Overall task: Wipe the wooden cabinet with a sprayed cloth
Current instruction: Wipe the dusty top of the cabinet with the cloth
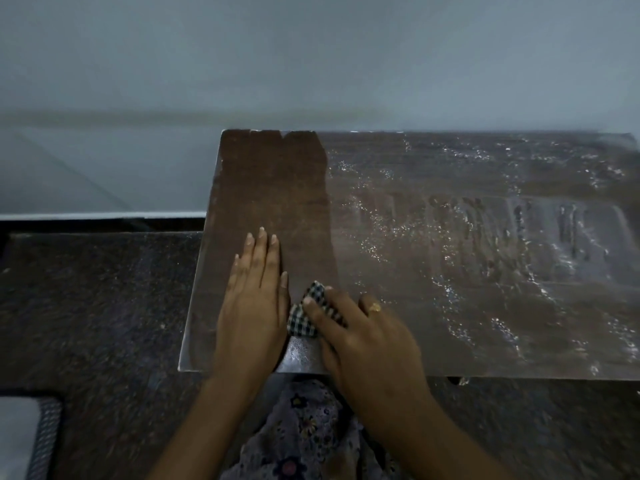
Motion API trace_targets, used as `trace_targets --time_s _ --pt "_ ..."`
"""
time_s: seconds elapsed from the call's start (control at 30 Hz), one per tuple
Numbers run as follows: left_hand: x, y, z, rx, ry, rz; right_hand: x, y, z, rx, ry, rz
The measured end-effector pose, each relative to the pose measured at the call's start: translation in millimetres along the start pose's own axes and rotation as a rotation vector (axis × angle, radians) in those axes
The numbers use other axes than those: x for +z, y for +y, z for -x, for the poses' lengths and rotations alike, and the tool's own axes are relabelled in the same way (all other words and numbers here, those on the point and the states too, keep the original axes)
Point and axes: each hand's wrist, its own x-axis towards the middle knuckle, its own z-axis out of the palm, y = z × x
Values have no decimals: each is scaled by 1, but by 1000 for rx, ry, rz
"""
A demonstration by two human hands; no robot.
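The wooden cabinet top [450, 265] fills the middle and right of the head view. Its left strip is dark and clean; the rest is grey with dust and streaks. My left hand [254, 303] lies flat, fingers together, on the clean strip near the front edge. Just to its right, my right hand [363, 337], with a gold ring, presses a small black-and-white checked cloth [308, 313] onto the wood. Most of the cloth is hidden under the fingers.
A dark speckled floor [97, 306] lies left of and below the cabinet. A pale wall [311, 64] rises behind it. A light mat with a mesh border [38, 434] sits at the bottom left. My floral garment [304, 431] shows between my arms.
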Motion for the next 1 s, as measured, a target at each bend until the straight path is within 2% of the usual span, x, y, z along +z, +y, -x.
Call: trace_targets --time_s 0.13,0.43,0.6,0.77,1.0 --pt "2 0 0 -8 15 25 -5 3 19 -88 -40 12" --pt "-1 10 -5 -42 -11 -39 -10 24 18 -247 23 4" --pt "-1 13 -35 32 -22 -6 -16 32 -23 -177 67 45" --pt "3 9 -61 32 -46 35 -21 42 -83 -88 85 5" --pt "10 15 -76 3 2 31 -38 53 -161 -14 66 90"
